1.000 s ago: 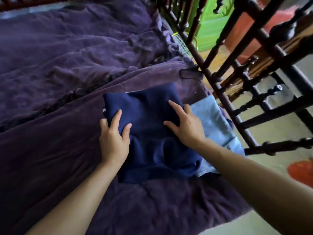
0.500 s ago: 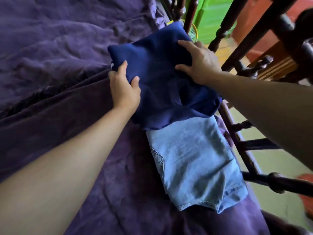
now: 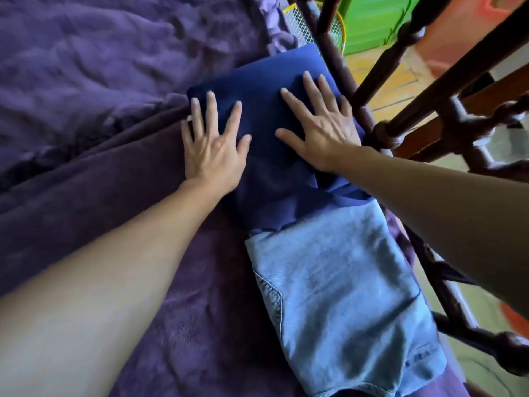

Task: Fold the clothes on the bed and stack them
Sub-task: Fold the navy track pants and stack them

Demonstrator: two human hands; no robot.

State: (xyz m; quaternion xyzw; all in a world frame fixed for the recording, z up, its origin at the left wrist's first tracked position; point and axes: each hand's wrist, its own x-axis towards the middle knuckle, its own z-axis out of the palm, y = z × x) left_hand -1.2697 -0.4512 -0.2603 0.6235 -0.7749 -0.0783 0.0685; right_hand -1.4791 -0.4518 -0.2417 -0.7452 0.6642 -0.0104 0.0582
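Pressing flat: both hands lie palm-down on the folded navy garment (image 3: 266,90), side by side, thumbs pointing at each other with a strip of navy cloth between them.

Left hand (image 3: 213,147): fingers (image 3: 212,110) straight and spread, gripping nothing. Index, middle and ring fingers are on the navy cloth. The little finger sits at the garment's left edge, where it meets the purple bedspread (image 3: 100,96); whether it is on or just off the cloth cannot be told.

Right hand (image 3: 320,130): fingers (image 3: 310,87) straight and fanned, gripping nothing, all resting on the cloth. The little finger lies just beside the dark wooden bed rail (image 3: 372,130); contact cannot be judged.

Navy garment: its folded far edge lies just past the fingertips of both hands. Its loose near hem lies on the wrist side, rumpled under the right wrist.

Light blue denim garment (image 3: 343,296): folded, flat on the bedspread on the wrist side of both hands, between the two forearms. The navy hem overlaps its far edge. A stitched pocket corner shows on its left side.

Beyond the right fingertips, past the rail: a yellow-rimmed mesh object (image 3: 300,27) and a green container (image 3: 372,21), both partly hidden by the spindles.
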